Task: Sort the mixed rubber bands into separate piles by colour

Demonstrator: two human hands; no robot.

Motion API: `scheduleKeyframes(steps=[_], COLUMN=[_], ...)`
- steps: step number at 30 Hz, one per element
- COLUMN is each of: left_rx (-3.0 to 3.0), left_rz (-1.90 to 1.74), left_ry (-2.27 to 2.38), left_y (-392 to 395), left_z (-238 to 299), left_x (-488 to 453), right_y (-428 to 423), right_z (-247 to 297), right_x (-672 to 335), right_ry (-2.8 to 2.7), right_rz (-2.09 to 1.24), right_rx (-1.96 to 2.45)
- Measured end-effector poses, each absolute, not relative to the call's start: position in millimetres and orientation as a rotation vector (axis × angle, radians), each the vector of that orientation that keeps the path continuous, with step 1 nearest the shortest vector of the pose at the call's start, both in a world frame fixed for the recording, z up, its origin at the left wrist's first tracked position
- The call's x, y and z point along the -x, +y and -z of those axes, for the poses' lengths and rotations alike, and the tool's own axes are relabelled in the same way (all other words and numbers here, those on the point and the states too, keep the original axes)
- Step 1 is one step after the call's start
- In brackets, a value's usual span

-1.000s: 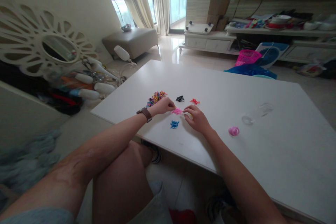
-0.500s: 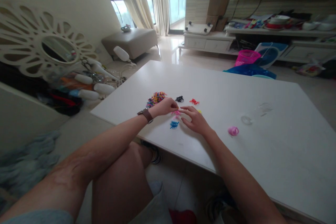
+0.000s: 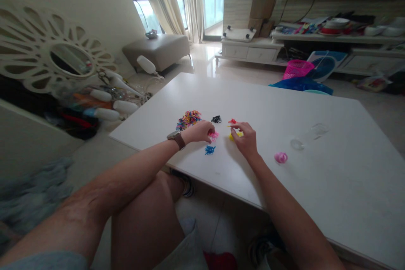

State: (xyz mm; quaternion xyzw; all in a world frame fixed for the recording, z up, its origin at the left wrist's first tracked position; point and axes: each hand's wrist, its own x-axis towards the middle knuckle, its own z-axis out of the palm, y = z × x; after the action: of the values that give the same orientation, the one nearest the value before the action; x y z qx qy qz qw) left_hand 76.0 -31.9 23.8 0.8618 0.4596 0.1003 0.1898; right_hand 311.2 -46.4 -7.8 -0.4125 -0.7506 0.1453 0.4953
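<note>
On the white table (image 3: 316,185) lie small heaps of tiny coloured bands: a mixed heap (image 3: 188,118), a black heap (image 3: 217,119), a red heap (image 3: 232,121), a pink heap (image 3: 214,136), a blue heap (image 3: 209,149) and a yellow heap (image 3: 236,135). My left hand (image 3: 200,131), with a watch on its wrist, rests curled beside the pink heap, fingers closed. My right hand (image 3: 247,138) reaches toward the red heap with fingertips pinched together on a thin band, and it partly covers the yellow heap.
A pink lid-like piece (image 3: 280,157) and two clear round pieces (image 3: 297,144) lie to the right on the table. My bare knee (image 3: 148,219) is under the table's near edge. Clutter and a decorative mirror (image 3: 47,57) stand at the left.
My right hand has moved away from the pink heap toward the red heap, uncovering the yellow heap. My left hand has stayed by the pink heap.
</note>
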Motion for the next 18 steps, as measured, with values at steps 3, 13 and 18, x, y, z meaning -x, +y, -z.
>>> scheduleKeyframes(steps=[3, 13, 18], left_rx=[-2.476, -2.447, -2.474], left_rz=[-0.268, -0.386, -0.336], left_ry=[1.321, 1.295, 1.3], left_y=[-33.3, -31.4, -32.0], left_z=[-20.1, -20.4, -13.5], left_x=[-77.4, -72.4, -74.1], right_y=[-41.1, -29.1, -27.1], right_z=[7.3, 6.1, 5.0], right_x=[-316.8, -332.9, -336.5], right_ry=[-1.723, -1.575, -1.604], right_rz=[-0.377, -0.484, -0.526], right_rx=[1.083, 1.232, 1.236])
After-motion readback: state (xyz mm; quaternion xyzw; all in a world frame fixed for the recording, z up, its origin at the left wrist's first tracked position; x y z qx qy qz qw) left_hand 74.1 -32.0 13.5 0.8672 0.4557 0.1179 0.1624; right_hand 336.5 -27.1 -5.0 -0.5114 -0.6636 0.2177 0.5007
